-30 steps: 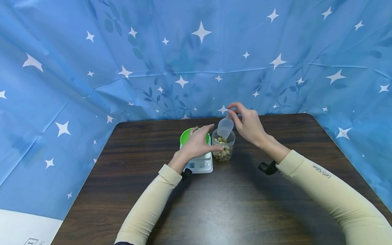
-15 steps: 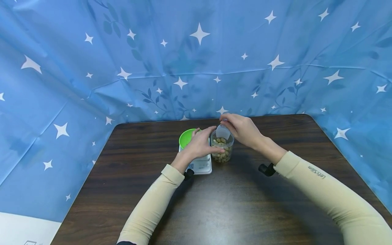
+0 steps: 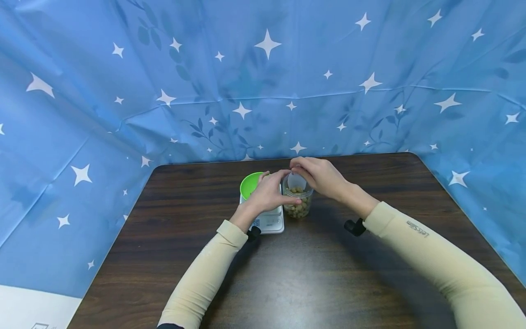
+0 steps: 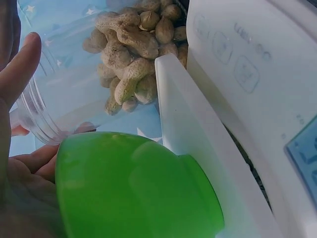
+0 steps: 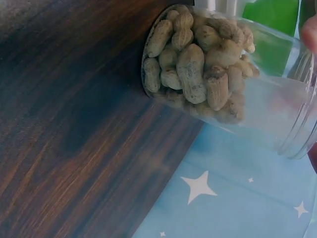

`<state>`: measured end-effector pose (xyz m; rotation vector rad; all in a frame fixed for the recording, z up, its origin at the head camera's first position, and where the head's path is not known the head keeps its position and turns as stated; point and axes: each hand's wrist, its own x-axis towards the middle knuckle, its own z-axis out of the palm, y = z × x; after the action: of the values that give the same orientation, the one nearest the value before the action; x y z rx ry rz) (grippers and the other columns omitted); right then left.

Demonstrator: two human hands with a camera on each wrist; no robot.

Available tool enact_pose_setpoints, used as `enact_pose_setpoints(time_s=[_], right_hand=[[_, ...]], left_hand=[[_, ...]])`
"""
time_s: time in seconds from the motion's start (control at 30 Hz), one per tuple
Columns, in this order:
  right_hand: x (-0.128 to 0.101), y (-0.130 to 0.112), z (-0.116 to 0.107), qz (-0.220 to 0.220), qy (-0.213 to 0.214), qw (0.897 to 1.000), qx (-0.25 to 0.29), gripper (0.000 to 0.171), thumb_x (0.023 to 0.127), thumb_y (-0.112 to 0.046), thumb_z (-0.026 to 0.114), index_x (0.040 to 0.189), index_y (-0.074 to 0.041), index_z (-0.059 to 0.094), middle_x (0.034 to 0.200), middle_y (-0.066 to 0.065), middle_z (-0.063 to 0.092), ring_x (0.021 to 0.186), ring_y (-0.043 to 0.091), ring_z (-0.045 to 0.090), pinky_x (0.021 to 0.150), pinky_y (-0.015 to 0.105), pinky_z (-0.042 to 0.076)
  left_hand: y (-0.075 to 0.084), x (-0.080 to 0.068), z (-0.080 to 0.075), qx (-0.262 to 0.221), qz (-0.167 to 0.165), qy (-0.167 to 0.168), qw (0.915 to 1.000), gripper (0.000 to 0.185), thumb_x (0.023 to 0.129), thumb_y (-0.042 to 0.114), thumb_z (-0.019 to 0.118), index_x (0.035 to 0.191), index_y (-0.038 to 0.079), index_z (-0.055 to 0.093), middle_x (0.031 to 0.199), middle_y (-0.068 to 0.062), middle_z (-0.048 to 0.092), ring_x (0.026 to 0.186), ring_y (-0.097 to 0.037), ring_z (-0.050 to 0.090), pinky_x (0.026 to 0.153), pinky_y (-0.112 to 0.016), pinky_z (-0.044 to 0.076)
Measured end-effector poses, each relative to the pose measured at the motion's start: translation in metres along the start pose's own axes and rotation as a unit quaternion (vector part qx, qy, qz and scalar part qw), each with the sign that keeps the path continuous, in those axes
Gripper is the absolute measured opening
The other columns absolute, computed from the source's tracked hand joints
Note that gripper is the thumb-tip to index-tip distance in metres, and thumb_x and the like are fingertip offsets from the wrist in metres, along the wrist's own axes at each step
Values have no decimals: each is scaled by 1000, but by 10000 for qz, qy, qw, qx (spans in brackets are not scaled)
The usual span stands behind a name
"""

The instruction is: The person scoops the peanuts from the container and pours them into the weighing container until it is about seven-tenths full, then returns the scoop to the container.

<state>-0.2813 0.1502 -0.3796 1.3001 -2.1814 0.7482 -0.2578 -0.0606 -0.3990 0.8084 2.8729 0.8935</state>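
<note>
A clear jar holding unshelled peanuts stands upright on the table. My left hand grips it near the mouth, thumb on the near side and fingers reaching round the far side. With bent fingers, my right hand pinches the handle of a translucent white scoop over the jar. The scoop's bowl is down inside the jar mouth, above the peanuts. Just left of the jar, a green bowl sits on a white kitchen scale, partly hidden by my left hand.
The dark wooden table stretches toward me and to both sides. Behind it hangs a blue cloth with white stars. The scale's display faces my side, close to my left wrist.
My right hand has come down and to the left, lowering the scoop from above the jar's rim into its mouth. My left hand has stayed at the jar.
</note>
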Motion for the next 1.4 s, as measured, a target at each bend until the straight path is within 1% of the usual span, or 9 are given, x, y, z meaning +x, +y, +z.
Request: enact_pose_setpoints(time_s=[0.13, 0.23, 0.43, 0.57, 0.73, 0.97, 1.3, 1.4], right_hand=[[-3, 4, 3, 257, -299, 9989, 240, 15, 100, -1, 64, 115, -6, 66, 101, 5, 72, 83, 17, 69, 70, 38, 55], [-5, 6, 5, 462, -383, 9977, 326, 13, 102, -2, 63, 113, -7, 65, 98, 4, 72, 78, 14, 67, 67, 37, 54], [-3, 4, 8, 731, -114, 9968, 313, 6, 103, -7, 62, 108, -6, 65, 85, 5, 70, 59, 9, 56, 56, 34, 47], [-1, 3, 7, 1076, 57, 9936, 344, 6, 104, -8, 61, 107, -5, 65, 77, 3, 67, 53, 7, 51, 52, 33, 43], [-1, 3, 4, 1538, 44, 9870, 469, 12, 107, -13, 58, 109, -4, 65, 74, 3, 67, 51, 9, 48, 51, 33, 40], [0, 3, 3, 1875, 77, 9812, 449, 16, 108, -17, 56, 111, -5, 66, 73, 2, 68, 51, 11, 49, 51, 35, 40], [4, 3, 2, 2122, 72, 9760, 491, 20, 109, -19, 55, 112, -3, 67, 73, 3, 68, 49, 13, 51, 51, 34, 41], [6, 3, 1, 2343, 74, 9704, 577, 23, 109, -20, 54, 114, -3, 67, 74, 7, 68, 51, 15, 53, 51, 35, 41]], left_hand=[[-1, 0, 1, -65, -16, -15, 10000, 90, 82, 48, 86, 151, 7, 47, 144, -4, 58, 131, -21, 54, 119, -55, 16], [-1, 0, 1, -95, -22, -33, 9999, 89, 83, 48, 86, 151, 7, 47, 144, -5, 58, 132, -22, 53, 119, -56, 16], [0, 1, 0, -101, 11, -26, 9999, 85, 83, 46, 86, 149, 7, 47, 140, -5, 60, 129, -21, 55, 119, -56, 16], [0, 1, 0, -91, -39, -52, 9999, 86, 83, 48, 85, 148, 6, 46, 140, -6, 60, 127, -21, 57, 120, -54, 15], [1, 0, 1, -141, -99, -49, 9998, 87, 83, 49, 85, 148, 6, 46, 141, -6, 59, 126, -21, 57, 120, -53, 14], [3, 1, 1, -193, -106, -71, 9997, 86, 83, 50, 85, 147, 5, 47, 140, -5, 60, 124, -20, 58, 120, -53, 16], [3, 1, 2, -135, -86, -52, 9999, 86, 83, 49, 85, 146, 5, 47, 136, -5, 62, 122, -19, 59, 119, -54, 17], [2, 2, 2, -96, -91, -39, 9999, 86, 83, 49, 85, 146, 6, 47, 138, -5, 61, 123, -19, 58, 119, -53, 17]])
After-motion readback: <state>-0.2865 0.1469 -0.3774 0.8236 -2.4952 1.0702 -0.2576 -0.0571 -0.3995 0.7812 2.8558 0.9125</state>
